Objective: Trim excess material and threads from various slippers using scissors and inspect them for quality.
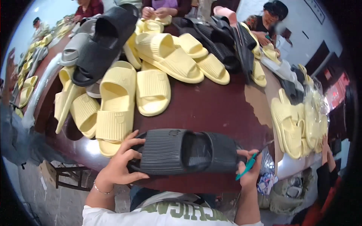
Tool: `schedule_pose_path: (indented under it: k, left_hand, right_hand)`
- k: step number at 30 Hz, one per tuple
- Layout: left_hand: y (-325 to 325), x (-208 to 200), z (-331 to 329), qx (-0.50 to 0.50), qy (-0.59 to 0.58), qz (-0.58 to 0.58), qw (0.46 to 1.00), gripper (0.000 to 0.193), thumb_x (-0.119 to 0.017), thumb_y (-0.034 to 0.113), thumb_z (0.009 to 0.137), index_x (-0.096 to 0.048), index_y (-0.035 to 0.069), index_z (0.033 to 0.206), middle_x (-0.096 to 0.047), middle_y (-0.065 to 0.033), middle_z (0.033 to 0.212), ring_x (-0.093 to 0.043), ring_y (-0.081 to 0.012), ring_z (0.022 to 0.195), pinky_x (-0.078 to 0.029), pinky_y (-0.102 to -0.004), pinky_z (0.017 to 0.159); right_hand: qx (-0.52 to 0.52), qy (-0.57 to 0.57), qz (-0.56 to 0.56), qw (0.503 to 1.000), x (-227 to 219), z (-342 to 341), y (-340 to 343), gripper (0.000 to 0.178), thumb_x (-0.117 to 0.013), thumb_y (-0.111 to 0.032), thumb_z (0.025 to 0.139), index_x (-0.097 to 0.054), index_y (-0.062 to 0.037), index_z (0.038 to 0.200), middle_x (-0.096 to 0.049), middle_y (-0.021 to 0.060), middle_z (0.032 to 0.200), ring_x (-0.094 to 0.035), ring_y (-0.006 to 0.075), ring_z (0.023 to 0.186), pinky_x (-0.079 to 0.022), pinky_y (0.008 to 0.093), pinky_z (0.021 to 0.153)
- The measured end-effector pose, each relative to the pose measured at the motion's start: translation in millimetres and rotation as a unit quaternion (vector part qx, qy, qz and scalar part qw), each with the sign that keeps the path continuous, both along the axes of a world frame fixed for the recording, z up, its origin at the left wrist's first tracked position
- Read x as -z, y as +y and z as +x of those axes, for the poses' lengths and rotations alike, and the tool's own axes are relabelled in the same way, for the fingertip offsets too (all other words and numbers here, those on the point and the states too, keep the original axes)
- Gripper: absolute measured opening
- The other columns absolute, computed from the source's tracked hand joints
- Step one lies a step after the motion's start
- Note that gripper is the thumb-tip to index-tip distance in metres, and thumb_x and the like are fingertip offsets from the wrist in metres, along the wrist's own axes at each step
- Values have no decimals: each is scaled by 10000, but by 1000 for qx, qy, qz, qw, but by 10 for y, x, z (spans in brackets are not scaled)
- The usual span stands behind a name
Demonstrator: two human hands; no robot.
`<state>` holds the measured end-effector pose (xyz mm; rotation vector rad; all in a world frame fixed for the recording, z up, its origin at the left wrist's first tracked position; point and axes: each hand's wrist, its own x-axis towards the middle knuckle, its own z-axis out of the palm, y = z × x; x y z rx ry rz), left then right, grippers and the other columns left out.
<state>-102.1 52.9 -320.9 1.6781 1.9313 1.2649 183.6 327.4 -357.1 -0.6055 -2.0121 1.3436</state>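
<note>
Across the near edge of the table lie black slide slippers (163, 151), apparently a pair fitted into one another, with a ribbed strap towards the left. My left hand (122, 162) grips their left end, fingers over the top and thumb along the near side. At the opposite end, my right hand (249, 169) has its fingers closed around a teal-handled tool (247, 166) with a thin dark tip pointing away to the right. The fingertips of that hand also touch the slippers' right end. Just beyond my left hand stands a yellow slipper pair (115, 116).
A heap of yellow slippers (169, 56), black slippers (107, 41) and grey ones covers the table's far side. More yellow slippers (290, 130), some in clear plastic, lie right. Co-workers sit around; one person (269, 22) handles a slipper at far right. A stool (71, 176) stands lower left.
</note>
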Motion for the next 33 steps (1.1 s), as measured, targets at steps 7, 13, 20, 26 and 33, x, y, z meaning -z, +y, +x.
schedule_pose_path:
  k: [7,13,20,26,33]
  left_hand:
    - [-12,-25,41,24,35,-9,999,497,-823,231,582,-520,38,926,-400,-193,1272,-270,-431,1270,-283,-492,1013]
    - [-23,-83,57,35,-45,9,998,505,-811,208,597,-531,41,983,-399,-185,1279,-276,-417,1261,-278,-483,1019]
    - [-61,-19,80,40,34,11,999,421,-792,206,629,-564,38,940,-448,-185,1236,-362,-388,1199,-315,-463,979]
    - [-103,-182,25,-40,106,149,982,416,-788,215,639,-579,56,962,-523,-158,1140,-503,-335,1045,-368,-442,923]
    - [-178,-421,-216,-307,360,251,845,418,-782,180,633,-565,56,968,-542,-138,1059,-541,-286,955,-413,-384,847]
  right_hand:
    - [185,53,63,979,43,-214,-67,513,-481,60,747,-307,-98,1203,-475,159,1258,-520,42,686,-388,128,444]
    - [130,46,-111,984,-156,-113,-98,521,-483,64,778,-262,-63,1232,-451,177,1278,-549,59,686,-409,134,434]
    - [161,24,-87,983,-183,-191,-162,517,-494,49,787,-290,-66,1248,-453,157,1291,-555,68,725,-374,125,404]
    - [183,61,-138,972,-245,-250,-260,495,-502,13,837,-249,-32,1261,-461,210,1245,-585,120,650,-439,162,447]
    - [171,63,-141,973,-239,-209,-256,479,-490,10,854,-269,-51,1274,-485,192,1212,-566,130,614,-415,169,447]
